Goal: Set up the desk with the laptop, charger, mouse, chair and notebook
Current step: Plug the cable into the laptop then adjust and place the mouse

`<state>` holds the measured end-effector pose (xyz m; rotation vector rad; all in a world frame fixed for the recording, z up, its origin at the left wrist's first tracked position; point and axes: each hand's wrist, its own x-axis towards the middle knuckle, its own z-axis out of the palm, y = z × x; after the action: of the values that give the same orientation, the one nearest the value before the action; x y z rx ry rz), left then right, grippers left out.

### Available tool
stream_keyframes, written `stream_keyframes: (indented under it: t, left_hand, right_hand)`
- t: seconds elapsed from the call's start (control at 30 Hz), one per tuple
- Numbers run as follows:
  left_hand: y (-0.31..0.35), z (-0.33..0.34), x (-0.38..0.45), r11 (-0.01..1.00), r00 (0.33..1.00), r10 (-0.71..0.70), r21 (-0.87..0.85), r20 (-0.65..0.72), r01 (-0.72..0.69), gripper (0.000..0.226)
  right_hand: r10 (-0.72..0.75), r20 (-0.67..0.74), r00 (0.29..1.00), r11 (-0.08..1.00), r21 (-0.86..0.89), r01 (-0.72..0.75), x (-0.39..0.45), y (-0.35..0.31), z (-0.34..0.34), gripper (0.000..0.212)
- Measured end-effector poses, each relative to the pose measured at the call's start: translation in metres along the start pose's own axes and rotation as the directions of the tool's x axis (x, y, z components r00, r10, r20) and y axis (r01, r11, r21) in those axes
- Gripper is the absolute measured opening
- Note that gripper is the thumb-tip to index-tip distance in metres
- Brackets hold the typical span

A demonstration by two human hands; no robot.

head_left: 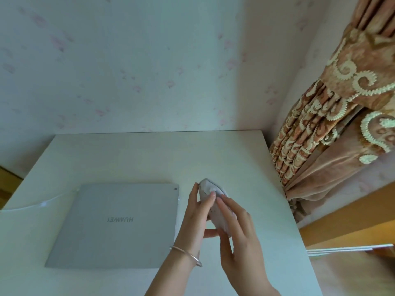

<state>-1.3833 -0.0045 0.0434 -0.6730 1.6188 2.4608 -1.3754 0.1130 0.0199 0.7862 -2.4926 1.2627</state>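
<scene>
A closed grey laptop (115, 227) lies flat on the white desk (149, 154), left of centre. A white charger cable (38, 205) runs from the laptop's far left corner off the desk's left edge. Just right of the laptop, both hands hold a pale grey mouse (210, 196) tipped on its side above the desk. My left hand (195, 223), with a thin bracelet on the wrist, grips its left side. My right hand (237, 229) covers its right side and near end. No chair or notebook is in view.
The desk stands against a pale flowered wall. A patterned brown curtain (324, 124) hangs close to the desk's far right corner. Wooden floor (350, 221) and a white strip show to the right; more wood shows at far left.
</scene>
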Motion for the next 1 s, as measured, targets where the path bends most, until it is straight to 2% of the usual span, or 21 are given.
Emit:
stream_keyframes:
  t: [0.07,0.17,0.23,0.3,0.33,0.37,0.47,0.53,0.6,0.67,0.7,0.77,0.83,0.9,1.0]
  left_hand:
    - [0.001,-0.005,0.001,0.999,1.000,0.007,-0.051,0.011,-0.006,0.042]
    - [-0.002,-0.013,0.002,0.993,1.000,-0.007,-0.118,-0.001,0.006,0.050]
    - [-0.005,-0.019,0.003,0.988,1.000,-0.011,-0.156,-0.008,0.009,0.052]
    - [-0.008,-0.025,0.005,0.983,1.000,-0.026,-0.183,0.000,0.026,0.055]
    - [-0.011,-0.028,0.007,0.981,0.999,-0.034,-0.191,0.009,0.035,0.056]
    - [-0.013,-0.031,0.009,0.979,0.999,-0.042,-0.197,0.020,0.045,0.057]
    - [-0.025,-0.036,0.016,0.971,0.995,-0.071,-0.225,0.065,0.084,0.056]
    - [-0.034,-0.039,0.023,0.964,0.994,-0.091,-0.246,0.066,0.105,0.056]
    - [-0.041,-0.044,0.029,0.958,0.992,-0.106,-0.261,0.073,0.122,0.054]
    - [-0.041,-0.047,0.030,0.972,0.991,-0.110,-0.199,0.077,0.124,0.050]
    - [-0.040,-0.049,0.030,0.988,0.994,-0.099,-0.116,0.045,0.104,0.047]
    - [-0.042,-0.059,0.029,0.988,0.995,-0.006,0.155,-0.095,0.020,0.046]
    - [-0.048,-0.076,0.025,0.874,0.964,0.203,0.476,-0.172,-0.099,0.057]
    - [-0.063,-0.100,0.021,0.642,0.927,0.356,0.752,-0.116,-0.152,0.059]
    - [-0.087,-0.136,0.019,0.235,0.940,0.342,0.968,0.000,-0.086,0.058]
  right_hand:
    - [-0.023,0.042,0.999,0.997,-0.074,0.026,0.002,-0.005,0.001,0.089]
    - [-0.031,0.061,0.998,0.999,-0.041,0.033,-0.001,-0.007,0.003,0.073]
    - [0.097,0.026,0.995,0.984,0.147,-0.099,0.001,-0.009,0.003,0.054]
    - [0.285,0.032,0.958,0.897,0.343,-0.278,0.007,-0.011,0.005,0.044]
    - [0.367,0.064,0.928,0.848,0.386,-0.363,0.012,-0.010,0.006,0.039]
    - [0.436,0.120,0.892,0.804,0.393,-0.446,0.018,-0.009,0.007,0.038]
    - [0.549,0.311,0.776,0.721,0.294,-0.627,0.032,0.001,0.013,0.055]
    - [0.574,0.373,0.729,0.695,0.249,-0.674,0.036,0.003,0.018,0.060]
    - [0.581,0.383,0.718,0.687,0.240,-0.685,0.037,0.003,0.022,0.059]
    - [0.595,0.365,0.716,0.689,0.226,-0.688,0.037,0.005,0.028,0.058]
    - [0.612,0.343,0.712,0.691,0.205,-0.693,0.037,0.007,0.032,0.058]
    - [0.649,0.263,0.713,0.715,0.109,-0.691,0.036,0.015,0.042,0.058]
    - [0.660,0.173,0.731,0.746,-0.035,-0.665,0.035,0.022,0.058,0.060]
    - [0.649,0.110,0.753,0.760,-0.140,-0.635,0.034,0.027,0.075,0.059]
    - [0.657,0.087,0.749,0.741,-0.260,-0.619,0.026,0.031,0.103,0.054]
